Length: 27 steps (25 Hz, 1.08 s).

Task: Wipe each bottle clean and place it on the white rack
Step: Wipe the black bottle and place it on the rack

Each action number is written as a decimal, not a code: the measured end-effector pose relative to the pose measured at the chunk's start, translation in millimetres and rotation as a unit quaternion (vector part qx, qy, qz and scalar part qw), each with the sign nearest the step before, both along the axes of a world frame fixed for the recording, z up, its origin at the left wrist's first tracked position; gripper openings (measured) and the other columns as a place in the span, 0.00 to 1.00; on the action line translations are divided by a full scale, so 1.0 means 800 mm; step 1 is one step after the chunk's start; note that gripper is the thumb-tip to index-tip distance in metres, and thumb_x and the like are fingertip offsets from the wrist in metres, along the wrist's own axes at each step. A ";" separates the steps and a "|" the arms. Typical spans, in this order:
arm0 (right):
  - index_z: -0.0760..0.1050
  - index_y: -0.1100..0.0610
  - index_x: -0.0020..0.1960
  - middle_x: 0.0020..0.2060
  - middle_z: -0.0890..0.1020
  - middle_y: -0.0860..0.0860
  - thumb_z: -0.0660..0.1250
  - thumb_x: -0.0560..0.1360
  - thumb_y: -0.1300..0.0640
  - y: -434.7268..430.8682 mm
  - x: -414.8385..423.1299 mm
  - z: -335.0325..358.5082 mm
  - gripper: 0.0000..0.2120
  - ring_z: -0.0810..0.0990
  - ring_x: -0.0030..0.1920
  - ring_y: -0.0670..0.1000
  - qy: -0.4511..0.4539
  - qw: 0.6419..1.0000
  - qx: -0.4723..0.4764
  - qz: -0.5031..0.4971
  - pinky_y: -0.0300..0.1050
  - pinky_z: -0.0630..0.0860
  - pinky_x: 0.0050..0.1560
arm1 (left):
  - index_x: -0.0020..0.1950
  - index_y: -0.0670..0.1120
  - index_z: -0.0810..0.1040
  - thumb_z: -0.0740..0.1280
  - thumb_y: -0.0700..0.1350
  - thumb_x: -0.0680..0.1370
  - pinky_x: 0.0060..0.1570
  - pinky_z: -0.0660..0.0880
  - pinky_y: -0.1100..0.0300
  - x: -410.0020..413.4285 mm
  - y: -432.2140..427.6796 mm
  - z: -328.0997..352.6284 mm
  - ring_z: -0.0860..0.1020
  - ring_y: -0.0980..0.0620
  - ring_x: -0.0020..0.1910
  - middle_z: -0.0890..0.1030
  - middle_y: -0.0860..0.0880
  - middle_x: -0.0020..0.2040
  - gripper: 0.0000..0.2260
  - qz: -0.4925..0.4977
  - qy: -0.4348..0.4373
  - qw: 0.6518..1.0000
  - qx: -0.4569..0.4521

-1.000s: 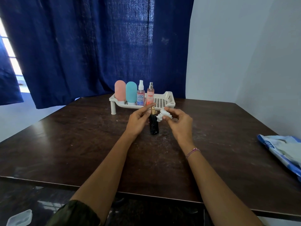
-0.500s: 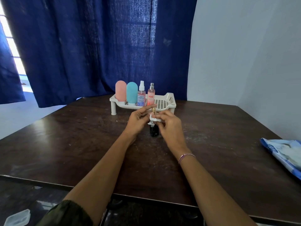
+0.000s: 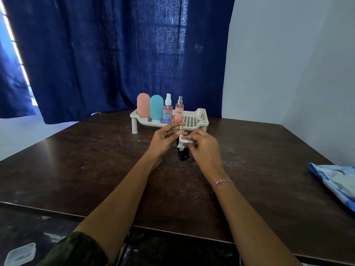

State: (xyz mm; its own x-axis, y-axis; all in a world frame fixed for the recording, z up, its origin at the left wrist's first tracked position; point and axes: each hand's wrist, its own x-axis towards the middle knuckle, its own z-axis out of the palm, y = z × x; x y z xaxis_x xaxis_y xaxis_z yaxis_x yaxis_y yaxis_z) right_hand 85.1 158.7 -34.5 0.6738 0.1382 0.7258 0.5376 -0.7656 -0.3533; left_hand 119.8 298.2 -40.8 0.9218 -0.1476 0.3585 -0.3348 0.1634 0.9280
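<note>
Left hand and right hand are extended from the near edge. A dark green sleeve is cut off at the bottom of the view, and a clear plastic tub is partly lost in the lower left corner. At the right, a blue-and-white packet is cut by the frame.

At the middle of the scuffed brown desk a small dark bottle stands upright. Only its glossy base and gold sprayer are shown, the middle being hidden by fingers and a crumpled white wipe. The neck is pinched by the left thumb and fingers, with the forefinger stretched past the sprayer. The wipe is pinched in the curled right fingers and pressed to the bottle's shoulder. A braided bracelet is worn on that wrist.

Just beyond, a perforated white rack on stub legs carries four upright bottles: a rounded pink bottle, a rounded teal bottle, a clear spray bottle and a pink spray bottle. Their labels are hard to read.
</note>
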 end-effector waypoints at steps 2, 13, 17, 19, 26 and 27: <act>0.81 0.60 0.51 0.45 0.81 0.53 0.72 0.70 0.63 -0.004 0.001 0.000 0.10 0.78 0.44 0.49 0.039 0.998 -0.037 0.030 0.44 0.78 0.49 | 0.61 0.46 0.76 0.63 0.36 0.78 0.44 0.80 0.60 0.001 0.002 -0.001 0.81 0.51 0.51 0.82 0.45 0.52 0.13 0.002 0.010 1.000 -0.011; 0.81 0.59 0.53 0.47 0.79 0.53 0.72 0.70 0.62 -0.013 0.001 0.008 0.12 0.76 0.44 0.47 0.070 0.995 -0.060 0.043 0.40 0.76 0.50 | 0.62 0.44 0.75 0.62 0.36 0.79 0.47 0.80 0.57 0.000 -0.001 -0.001 0.80 0.48 0.52 0.81 0.42 0.52 0.13 0.019 -0.001 1.000 0.017; 0.81 0.57 0.54 0.47 0.78 0.51 0.72 0.70 0.62 -0.023 0.000 0.014 0.13 0.73 0.43 0.44 0.130 0.985 -0.107 0.037 0.34 0.72 0.47 | 0.63 0.44 0.74 0.62 0.36 0.79 0.49 0.80 0.56 0.002 -0.002 -0.003 0.80 0.46 0.55 0.81 0.41 0.54 0.13 0.033 0.004 0.999 0.024; 0.81 0.58 0.53 0.46 0.79 0.51 0.72 0.70 0.61 -0.022 0.002 0.014 0.12 0.73 0.42 0.44 0.102 0.992 -0.074 0.023 0.37 0.74 0.47 | 0.62 0.44 0.75 0.62 0.36 0.79 0.48 0.80 0.57 0.001 -0.004 -0.002 0.81 0.49 0.53 0.82 0.44 0.51 0.12 0.028 0.001 0.999 0.022; 0.81 0.55 0.53 0.47 0.77 0.49 0.72 0.69 0.61 -0.021 -0.002 0.012 0.12 0.74 0.45 0.45 0.154 0.979 -0.118 0.055 0.34 0.72 0.47 | 0.61 0.47 0.75 0.61 0.36 0.79 0.49 0.80 0.55 0.003 -0.005 -0.003 0.79 0.47 0.56 0.81 0.44 0.53 0.13 0.053 0.007 0.998 0.038; 0.81 0.55 0.53 0.47 0.78 0.50 0.73 0.69 0.60 -0.023 -0.001 0.013 0.12 0.75 0.44 0.45 0.175 0.976 -0.118 0.055 0.36 0.74 0.47 | 0.61 0.49 0.75 0.61 0.37 0.79 0.50 0.80 0.55 0.003 -0.006 -0.003 0.79 0.48 0.57 0.80 0.44 0.53 0.13 0.059 0.008 0.997 0.044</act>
